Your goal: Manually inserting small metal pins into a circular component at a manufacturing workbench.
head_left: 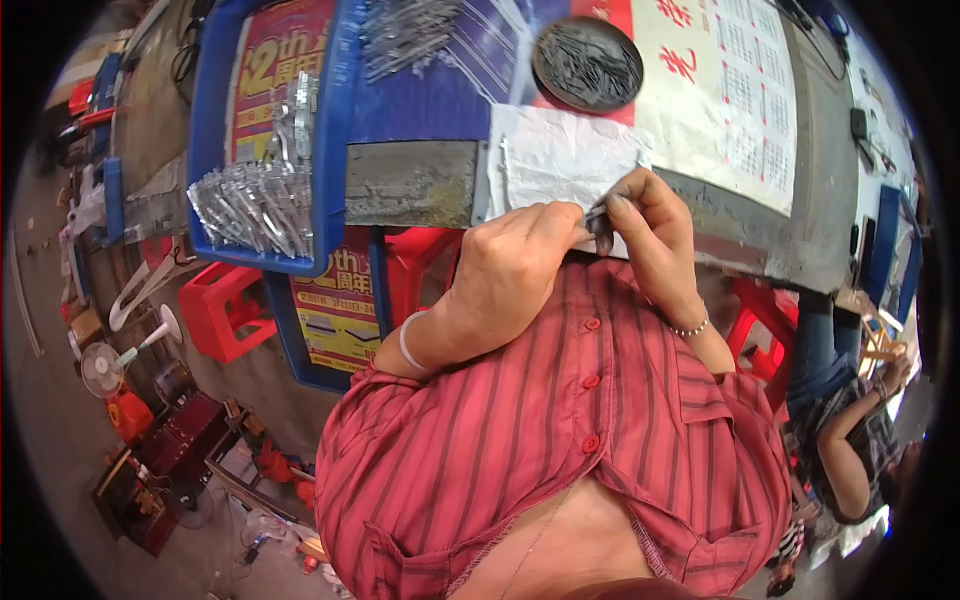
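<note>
Lying across the grey workbench were a red-and-yellow poster inside a blue tray and a white calendar sheet; both the left hand and right hand pinched a small dark metal piece between them, over crumpled white paper; red stools stood below.

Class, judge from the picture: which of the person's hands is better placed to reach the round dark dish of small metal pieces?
Probably the right hand: it lies nearer below the round dark dish. The left hand sits further off; both pinch a small dark metal piece.
</note>
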Demonstrator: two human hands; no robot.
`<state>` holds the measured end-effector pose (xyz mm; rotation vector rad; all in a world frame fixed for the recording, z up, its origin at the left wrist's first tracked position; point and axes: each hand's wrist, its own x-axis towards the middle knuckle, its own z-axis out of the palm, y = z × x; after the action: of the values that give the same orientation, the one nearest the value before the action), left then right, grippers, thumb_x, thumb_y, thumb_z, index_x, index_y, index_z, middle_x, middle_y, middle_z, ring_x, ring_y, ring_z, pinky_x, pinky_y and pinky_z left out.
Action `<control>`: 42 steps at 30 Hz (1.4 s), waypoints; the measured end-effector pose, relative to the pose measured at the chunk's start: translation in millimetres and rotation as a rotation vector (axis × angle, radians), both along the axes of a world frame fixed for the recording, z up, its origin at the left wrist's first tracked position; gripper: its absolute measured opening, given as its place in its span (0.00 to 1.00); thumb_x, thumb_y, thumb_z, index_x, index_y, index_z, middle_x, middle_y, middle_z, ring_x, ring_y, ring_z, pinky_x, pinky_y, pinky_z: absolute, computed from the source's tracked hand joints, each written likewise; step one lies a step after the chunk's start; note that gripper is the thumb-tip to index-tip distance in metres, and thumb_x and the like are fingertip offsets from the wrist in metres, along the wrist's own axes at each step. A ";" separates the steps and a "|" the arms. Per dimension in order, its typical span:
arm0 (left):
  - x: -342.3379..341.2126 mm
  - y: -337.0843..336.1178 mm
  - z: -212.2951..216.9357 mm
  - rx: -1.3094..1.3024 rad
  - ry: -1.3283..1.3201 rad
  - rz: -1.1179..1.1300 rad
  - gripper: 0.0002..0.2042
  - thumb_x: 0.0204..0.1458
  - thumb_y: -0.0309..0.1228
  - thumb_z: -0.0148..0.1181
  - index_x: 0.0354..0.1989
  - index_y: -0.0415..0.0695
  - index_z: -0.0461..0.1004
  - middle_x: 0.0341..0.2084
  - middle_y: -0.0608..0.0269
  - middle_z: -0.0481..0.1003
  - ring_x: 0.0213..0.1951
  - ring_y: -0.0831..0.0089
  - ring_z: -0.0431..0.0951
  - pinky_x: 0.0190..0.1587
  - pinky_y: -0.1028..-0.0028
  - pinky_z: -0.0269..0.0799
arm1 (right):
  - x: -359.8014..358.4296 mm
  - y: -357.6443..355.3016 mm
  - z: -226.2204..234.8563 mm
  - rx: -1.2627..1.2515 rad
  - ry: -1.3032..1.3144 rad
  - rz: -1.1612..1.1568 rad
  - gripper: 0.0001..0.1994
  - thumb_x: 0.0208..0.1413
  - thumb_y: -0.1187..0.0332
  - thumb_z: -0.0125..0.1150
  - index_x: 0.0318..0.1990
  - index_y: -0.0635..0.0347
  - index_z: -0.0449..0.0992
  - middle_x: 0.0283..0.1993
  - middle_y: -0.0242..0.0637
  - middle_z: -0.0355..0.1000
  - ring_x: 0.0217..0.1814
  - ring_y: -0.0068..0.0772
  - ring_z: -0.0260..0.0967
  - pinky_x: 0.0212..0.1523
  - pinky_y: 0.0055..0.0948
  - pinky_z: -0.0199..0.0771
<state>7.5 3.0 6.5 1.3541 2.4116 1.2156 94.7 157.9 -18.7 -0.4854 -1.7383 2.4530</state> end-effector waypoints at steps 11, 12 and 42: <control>-117.2 -21.3 -49.8 0.010 0.138 0.260 0.06 0.47 0.21 0.58 0.34 0.37 0.74 0.30 0.53 0.73 0.32 0.55 0.75 0.34 0.66 0.70 | 3.4 14.2 5.8 0.150 -0.036 -0.080 0.05 0.60 0.72 0.51 0.35 0.65 0.67 0.30 0.34 0.71 0.28 0.18 0.64 0.31 0.17 0.64; -131.6 -22.4 -63.6 0.006 0.198 0.265 0.05 0.47 0.22 0.58 0.33 0.39 0.75 0.29 0.56 0.73 0.34 0.57 0.75 0.35 0.65 0.69 | 3.8 12.0 6.3 0.159 -0.046 -0.055 0.05 0.60 0.72 0.51 0.36 0.65 0.67 0.31 0.34 0.71 0.28 0.18 0.64 0.31 0.17 0.64; -217.8 -186.1 45.8 -0.298 -0.054 0.490 0.12 0.51 0.31 0.57 0.38 0.35 0.75 0.27 0.62 0.77 0.31 0.79 0.74 0.35 0.77 0.69 | -128.1 81.6 -43.7 1.696 -0.021 0.235 0.07 0.47 0.77 0.52 0.33 0.64 0.63 0.36 0.50 0.69 0.33 0.54 0.68 0.33 0.47 0.67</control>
<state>-210.2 -183.1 52.3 0.6609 2.8350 0.8980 -33.4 239.5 -62.5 -0.0503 -3.0010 0.3155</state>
